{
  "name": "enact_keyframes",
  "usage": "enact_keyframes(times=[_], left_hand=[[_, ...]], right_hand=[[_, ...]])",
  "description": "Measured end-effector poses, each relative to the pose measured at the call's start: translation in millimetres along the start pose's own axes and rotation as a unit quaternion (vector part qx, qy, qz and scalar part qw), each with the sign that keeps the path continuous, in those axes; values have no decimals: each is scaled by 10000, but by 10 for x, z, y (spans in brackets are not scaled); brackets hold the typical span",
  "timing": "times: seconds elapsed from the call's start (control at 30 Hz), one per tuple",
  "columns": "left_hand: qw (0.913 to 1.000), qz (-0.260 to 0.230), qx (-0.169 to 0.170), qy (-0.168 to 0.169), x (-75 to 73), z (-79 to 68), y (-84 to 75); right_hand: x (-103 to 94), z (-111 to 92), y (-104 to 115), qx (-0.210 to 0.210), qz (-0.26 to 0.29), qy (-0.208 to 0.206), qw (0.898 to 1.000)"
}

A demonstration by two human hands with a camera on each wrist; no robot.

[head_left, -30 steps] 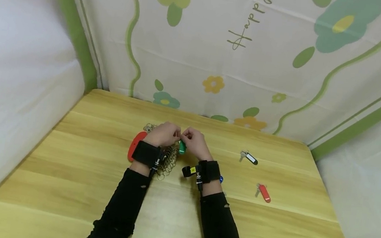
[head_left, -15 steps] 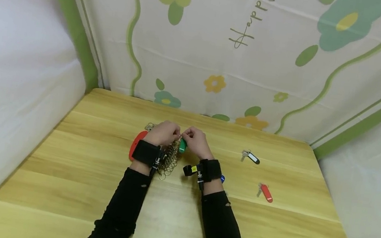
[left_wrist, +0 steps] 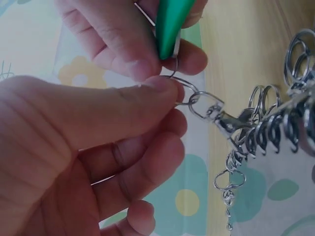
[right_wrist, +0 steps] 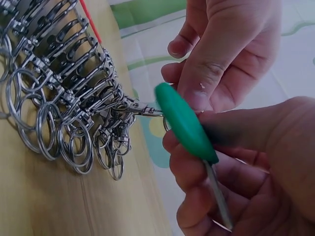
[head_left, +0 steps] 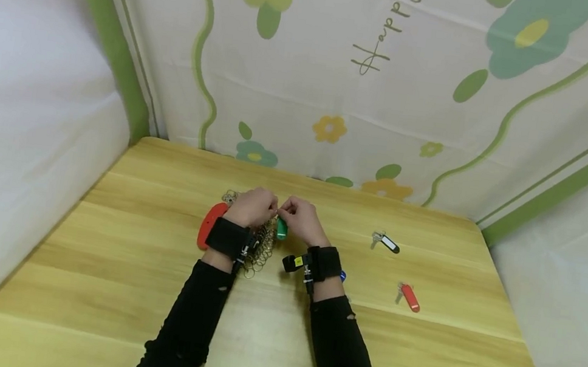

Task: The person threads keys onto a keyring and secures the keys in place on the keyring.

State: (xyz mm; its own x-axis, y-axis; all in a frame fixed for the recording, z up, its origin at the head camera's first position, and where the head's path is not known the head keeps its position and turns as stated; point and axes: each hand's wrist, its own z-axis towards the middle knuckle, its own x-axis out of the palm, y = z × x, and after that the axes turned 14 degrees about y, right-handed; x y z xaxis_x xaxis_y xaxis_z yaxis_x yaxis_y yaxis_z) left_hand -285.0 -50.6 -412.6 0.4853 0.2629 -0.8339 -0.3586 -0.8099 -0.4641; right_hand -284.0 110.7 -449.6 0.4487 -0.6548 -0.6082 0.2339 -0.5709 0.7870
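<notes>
In the head view my left hand (head_left: 254,206) and right hand (head_left: 303,218) meet fingertip to fingertip low over the table. My left thumb and finger pinch a split key ring (left_wrist: 189,84), which is linked to a metal swivel clasp (left_wrist: 226,120). Between my right thumb and fingers is the thin ring of a green key tag (right_wrist: 183,120); a silver key (right_wrist: 219,196) hangs alongside the tag. The two rings meet at the fingertips, partly hidden by them. Beside my left hand is a dense row of swivel clasps with rings (right_wrist: 59,88).
A red oval piece (head_left: 210,226) lies left of the left wrist. On the right of the wooden table (head_left: 443,361) lie a black key tag (head_left: 390,243) and a red key tag (head_left: 410,298), each with a key. A blue tag (head_left: 343,276) shows partly behind the right wrist.
Both hands stay in nearly the same place, with only slight finger movement at the rings. The green tag tilts a little; the camera view shifts slightly.
</notes>
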Motion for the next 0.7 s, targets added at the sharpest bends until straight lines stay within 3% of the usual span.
enact_keyframes(times=[0.13,0.37,0.7], left_hand=[[9998,30,32,-198,4,-4,-11],[9994,-336,32,-34,-16,-28,30],[9996,-294,-43,36,-3,-42,22]], right_hand=[[0,9,-17,116,55,-88,9999],[-7,11,-6,311,186,-107,9993],[13,12,-13,396,209,-80,9990]])
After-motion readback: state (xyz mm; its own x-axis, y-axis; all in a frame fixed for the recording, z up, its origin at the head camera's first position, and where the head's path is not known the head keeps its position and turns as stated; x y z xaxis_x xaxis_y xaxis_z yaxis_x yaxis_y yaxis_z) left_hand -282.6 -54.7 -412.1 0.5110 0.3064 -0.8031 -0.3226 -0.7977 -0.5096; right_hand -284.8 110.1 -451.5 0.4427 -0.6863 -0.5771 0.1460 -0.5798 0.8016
